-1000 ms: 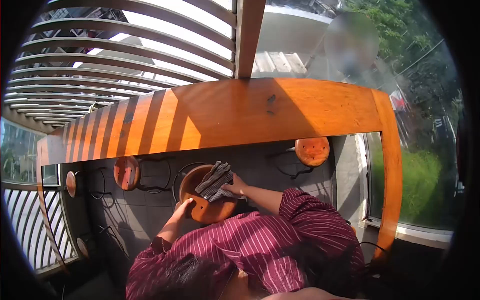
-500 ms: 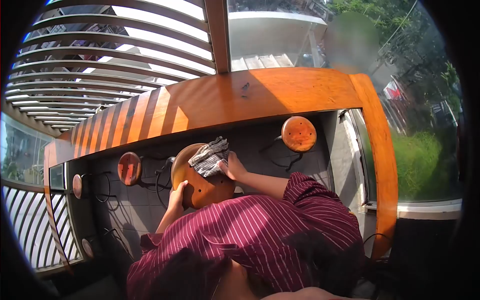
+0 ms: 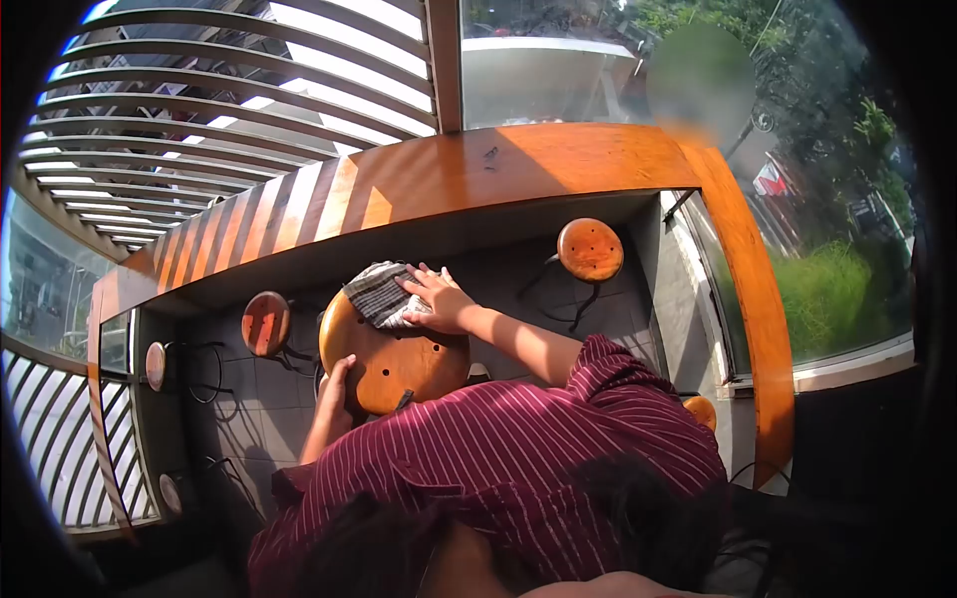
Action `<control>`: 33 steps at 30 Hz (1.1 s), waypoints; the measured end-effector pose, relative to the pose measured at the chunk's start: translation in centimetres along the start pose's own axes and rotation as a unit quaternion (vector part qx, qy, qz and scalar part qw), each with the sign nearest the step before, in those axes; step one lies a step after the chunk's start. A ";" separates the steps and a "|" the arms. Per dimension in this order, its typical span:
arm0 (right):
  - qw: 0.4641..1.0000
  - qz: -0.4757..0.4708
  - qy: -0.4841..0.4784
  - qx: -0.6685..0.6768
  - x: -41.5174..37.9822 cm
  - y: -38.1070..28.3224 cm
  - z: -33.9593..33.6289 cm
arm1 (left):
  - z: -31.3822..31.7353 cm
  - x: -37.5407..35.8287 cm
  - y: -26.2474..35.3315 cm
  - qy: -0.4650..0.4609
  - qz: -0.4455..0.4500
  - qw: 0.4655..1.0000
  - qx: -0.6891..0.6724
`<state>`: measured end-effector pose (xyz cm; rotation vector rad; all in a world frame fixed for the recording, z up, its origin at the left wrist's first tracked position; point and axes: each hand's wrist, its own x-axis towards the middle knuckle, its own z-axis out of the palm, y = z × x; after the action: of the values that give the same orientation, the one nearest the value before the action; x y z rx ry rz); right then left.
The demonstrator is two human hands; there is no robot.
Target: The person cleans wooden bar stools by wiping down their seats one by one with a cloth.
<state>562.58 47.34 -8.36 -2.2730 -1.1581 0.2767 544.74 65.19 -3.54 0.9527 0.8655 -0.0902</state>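
A round wooden stool seat [image 3: 409, 367] with small dark holes is right in front of me, close to my body. A striped grey and white cloth [image 3: 377, 297] lies on the upper part of the seat. My right hand [image 3: 439, 297] presses flat on the cloth with its fingers spread. At the seat's lower left edge, my left hand [image 3: 337, 387] grips the rim, with the thumb on the side and the other fingers mostly hidden.
A long wooden counter [image 3: 439, 184] curves along the windows ahead and to the right. Beneath it stand other stools, one at the right [image 3: 590, 250], one at the left [image 3: 266, 324] and a smaller one farther left [image 3: 156, 366]. Metal slats [image 3: 239, 95] cover the left window.
My right hand has opened from a bunched hold to flat on the cloth, which is more spread and farther left on the seat. The seat looks turned or tilted slightly, showing more of its top.
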 end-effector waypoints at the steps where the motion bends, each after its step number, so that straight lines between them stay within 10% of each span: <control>1: 0.998 -0.054 0.005 -0.028 -0.1 -2.1 -0.6 | -0.9 -0.6 -0.2 -0.012 0.010 1.000 -0.003; 5: 0.931 -0.359 -0.069 0.003 -3.8 -9.4 0.2 | -4.0 -4.2 -1.5 -0.090 0.046 0.994 -0.045; 6: 0.930 -0.306 -0.204 -0.019 -5.0 -10.0 0.4 | -4.4 -5.4 -1.7 -0.129 0.051 0.989 -0.052; 7: 0.918 -0.394 -0.024 -0.043 -6.3 -9.8 1.5 | -3.5 -7.8 -0.9 -0.115 0.034 0.992 -0.028; 17: 0.978 -0.100 0.153 -0.098 -3.9 -11.9 2.3 | -4.0 -7.2 -1.4 -0.150 0.066 0.977 0.136; 19: 0.961 -0.232 0.131 -0.076 -2.9 -14.6 1.5 | -3.7 -6.5 -2.4 -0.230 0.309 0.898 0.211; 20: 0.951 -0.283 0.120 -0.025 -2.2 -15.1 1.6 | -3.2 -6.8 -2.1 -0.211 0.155 0.952 0.156; 23: 0.967 -0.242 0.070 -0.040 -0.7 -14.6 -0.5 | -3.1 -6.3 -2.1 -0.219 0.244 0.913 0.241; 33: 0.972 0.133 0.151 0.121 -5.5 -7.3 0.8 | -5.0 -8.1 -1.5 -0.193 0.074 0.968 0.141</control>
<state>553.99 46.62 -5.24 -2.1574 -0.6298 0.1551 535.65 65.62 -0.40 1.2132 0.4251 -0.2666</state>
